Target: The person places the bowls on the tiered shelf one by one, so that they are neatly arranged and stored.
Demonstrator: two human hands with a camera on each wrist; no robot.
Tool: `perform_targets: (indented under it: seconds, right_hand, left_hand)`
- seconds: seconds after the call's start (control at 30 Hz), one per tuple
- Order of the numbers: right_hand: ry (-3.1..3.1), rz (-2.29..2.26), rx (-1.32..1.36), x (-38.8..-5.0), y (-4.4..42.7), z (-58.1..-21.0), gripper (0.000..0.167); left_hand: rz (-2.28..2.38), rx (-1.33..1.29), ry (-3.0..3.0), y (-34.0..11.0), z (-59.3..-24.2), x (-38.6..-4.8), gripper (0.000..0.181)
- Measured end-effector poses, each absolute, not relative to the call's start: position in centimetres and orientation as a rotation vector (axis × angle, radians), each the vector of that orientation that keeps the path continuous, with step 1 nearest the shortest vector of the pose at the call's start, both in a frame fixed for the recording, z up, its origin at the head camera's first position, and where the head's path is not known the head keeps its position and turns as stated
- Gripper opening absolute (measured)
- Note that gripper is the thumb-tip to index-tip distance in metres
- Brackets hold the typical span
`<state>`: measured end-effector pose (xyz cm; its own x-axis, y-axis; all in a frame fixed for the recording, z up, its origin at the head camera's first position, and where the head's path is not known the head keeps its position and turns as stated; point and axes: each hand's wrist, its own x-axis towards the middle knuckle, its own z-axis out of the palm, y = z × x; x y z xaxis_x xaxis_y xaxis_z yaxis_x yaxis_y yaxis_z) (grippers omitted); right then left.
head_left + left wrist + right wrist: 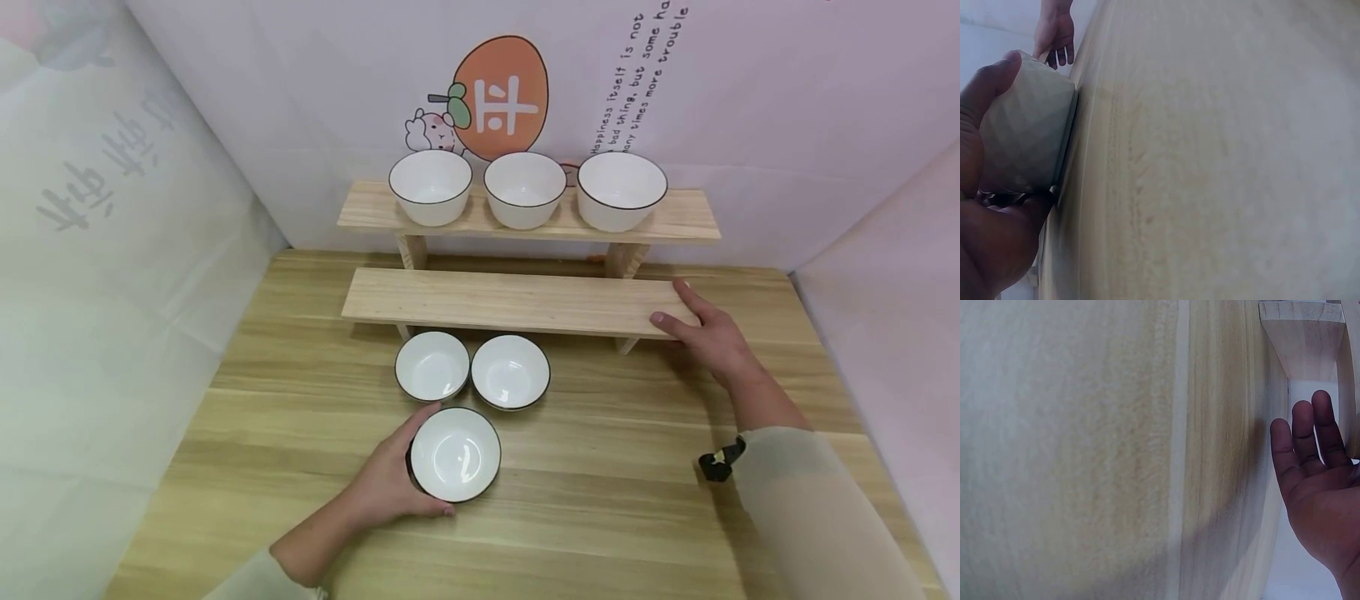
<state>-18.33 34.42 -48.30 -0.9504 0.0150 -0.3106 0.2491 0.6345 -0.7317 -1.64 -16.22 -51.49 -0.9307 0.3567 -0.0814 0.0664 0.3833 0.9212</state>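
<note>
My left hand (393,475) grips a white bowl (456,454) with a dark rim from its left side, thumb at the near edge and fingertips at the far edge. In the left wrist view the bowl's outer wall (1025,125) has a diamond pattern. Just beyond it, two similar bowls, a left one (432,367) and a right one (511,372), stand side by side before a low wooden shelf (502,302). My right hand (716,337) rests its thumb and index finger on that shelf's right end. Its other fingers (1302,425) extend straight below the board.
A higher wooden shelf (686,218) stands behind, bearing a left bowl (431,187), a middle bowl (525,190) and a right bowl (621,190). The wooden tabletop (585,492) is bounded by a printed back wall (315,100) and pale side walls.
</note>
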Motion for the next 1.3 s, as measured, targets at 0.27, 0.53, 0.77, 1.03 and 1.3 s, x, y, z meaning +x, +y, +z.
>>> perform_targets:
  seconds: [0.27,0.53,0.77,1.03,1.3]
  right_hand:
    - [2.579,-1.232,0.209,-18.3,34.4,-48.4,0.094]
    - [2.575,-1.243,0.215,-18.2,34.6,-48.5,0.093]
    - [2.566,-1.253,0.226,-18.3,34.4,-48.4,0.099]
    - [2.567,-1.262,0.229,-18.2,34.3,-48.2,0.101]
    - [2.573,-1.275,0.214,-17.9,34.1,-48.1,0.1]
  left_hand:
    - [1.602,0.433,2.371,-16.2,-50.7,-1.9,0.132]
    - [1.62,0.481,2.388,-15.9,-48.3,-2.6,0.13]
    - [1.663,0.504,2.391,-15.5,-46.6,-3.6,0.127]
    - [1.688,0.484,2.388,-14.9,-44.5,-5.2,0.125]
    - [1.657,0.463,2.476,-14.0,-43.6,-6.7,0.126]
